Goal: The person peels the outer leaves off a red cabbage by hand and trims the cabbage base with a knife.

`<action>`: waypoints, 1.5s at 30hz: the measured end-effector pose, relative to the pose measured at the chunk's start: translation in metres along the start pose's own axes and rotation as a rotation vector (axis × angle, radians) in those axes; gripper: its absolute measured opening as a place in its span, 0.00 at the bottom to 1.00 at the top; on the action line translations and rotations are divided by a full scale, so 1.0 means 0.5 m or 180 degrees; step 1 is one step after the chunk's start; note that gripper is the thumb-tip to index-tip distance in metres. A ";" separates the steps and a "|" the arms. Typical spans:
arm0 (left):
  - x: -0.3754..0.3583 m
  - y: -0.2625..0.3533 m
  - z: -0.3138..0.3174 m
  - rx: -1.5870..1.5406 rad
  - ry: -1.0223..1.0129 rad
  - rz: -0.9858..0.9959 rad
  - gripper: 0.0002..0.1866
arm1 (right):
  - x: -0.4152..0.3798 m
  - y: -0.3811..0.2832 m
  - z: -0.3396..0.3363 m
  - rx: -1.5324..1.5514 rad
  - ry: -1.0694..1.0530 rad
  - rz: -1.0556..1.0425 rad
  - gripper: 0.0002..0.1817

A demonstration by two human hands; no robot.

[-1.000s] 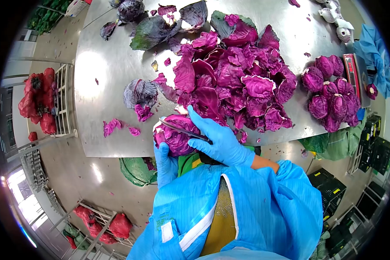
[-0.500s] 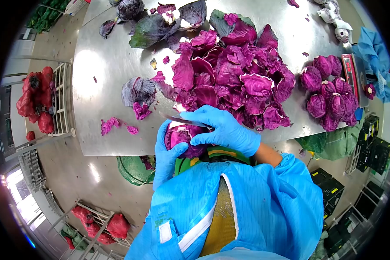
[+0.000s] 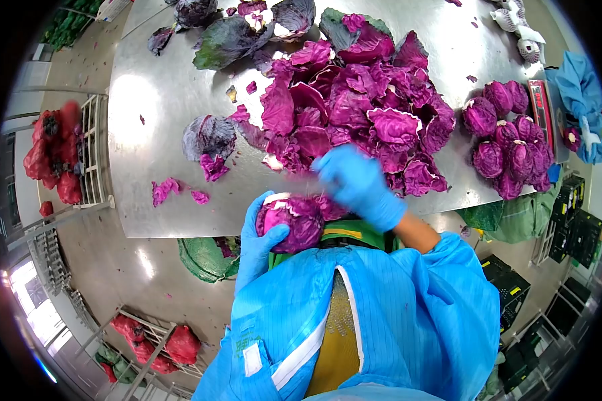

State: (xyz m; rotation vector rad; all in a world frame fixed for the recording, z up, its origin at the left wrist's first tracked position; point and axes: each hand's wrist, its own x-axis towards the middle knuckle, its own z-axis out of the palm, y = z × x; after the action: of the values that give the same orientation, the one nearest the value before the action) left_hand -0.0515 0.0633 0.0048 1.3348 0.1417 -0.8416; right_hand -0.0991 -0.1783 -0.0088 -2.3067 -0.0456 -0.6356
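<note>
My left hand (image 3: 253,244), in a blue glove, is wrapped round the side of a red cabbage (image 3: 291,224) at the table's near edge. A pale cut shows on the cabbage's top. Just above and to the right is my gloved right hand (image 3: 361,187), its fingers closed and smeared by motion. A knife, mostly blurred, is in that hand, with its streak pointing left over the cabbage. Purple leaf shows under the right hand beside the cabbage. Beyond both hands lies a large heap of loose purple leaves (image 3: 351,110).
On the steel table (image 3: 147,160), a greyish cabbage (image 3: 209,138) sits to the left, and trimmed cabbages (image 3: 508,150) are piled at right beside a red-edged scale (image 3: 542,117). A green bag (image 3: 207,259) is below the near edge. Another person's blue sleeve (image 3: 582,100) shows at far right.
My right hand has lifted off the cabbage with the knife and moved up and right. The left hand still holds the cabbage, whose side and top show more.
</note>
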 end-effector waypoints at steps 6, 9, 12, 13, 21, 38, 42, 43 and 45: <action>-0.013 -0.015 -0.042 -0.0750 0.0254 -0.0486 0.47 | 0.010 0.012 -0.081 0.1238 -0.0051 0.1841 0.27; -0.013 -0.016 -0.022 -0.1319 0.0525 -0.0772 0.44 | 0.004 -0.063 -0.055 0.1854 -0.1011 0.1763 0.34; -0.026 0.011 0.016 -0.1719 0.0486 -0.0814 0.41 | -0.012 -0.104 -0.011 0.1794 -0.0970 0.1445 0.38; -0.026 0.008 0.012 -0.1720 0.0465 -0.0799 0.41 | -0.010 -0.107 -0.010 0.1906 -0.0989 0.1527 0.38; -0.012 -0.019 -0.022 -0.1444 0.0158 -0.0402 0.43 | -0.011 -0.096 -0.022 0.1776 -0.1448 0.1557 0.35; -0.029 0.000 0.036 -0.0881 0.0081 0.0191 0.50 | -0.040 -0.103 -0.012 0.2131 -0.1063 0.2001 0.33; -0.017 -0.020 0.032 -0.0584 0.0299 0.0689 0.53 | -0.058 -0.114 0.000 0.1046 -0.0799 0.1249 0.35; -0.017 -0.028 0.029 -0.0669 0.0349 0.0707 0.55 | -0.058 -0.116 0.003 0.1092 -0.0726 0.1255 0.34; -0.007 -0.036 0.033 -0.0533 0.0314 0.1040 0.56 | -0.060 -0.115 0.011 0.1220 -0.0530 0.1269 0.32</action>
State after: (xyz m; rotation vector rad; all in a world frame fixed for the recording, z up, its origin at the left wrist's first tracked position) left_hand -0.0710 0.0505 -0.0032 1.2008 0.0665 -0.4777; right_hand -0.1356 -0.1280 0.0114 -1.9146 0.1944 -0.2071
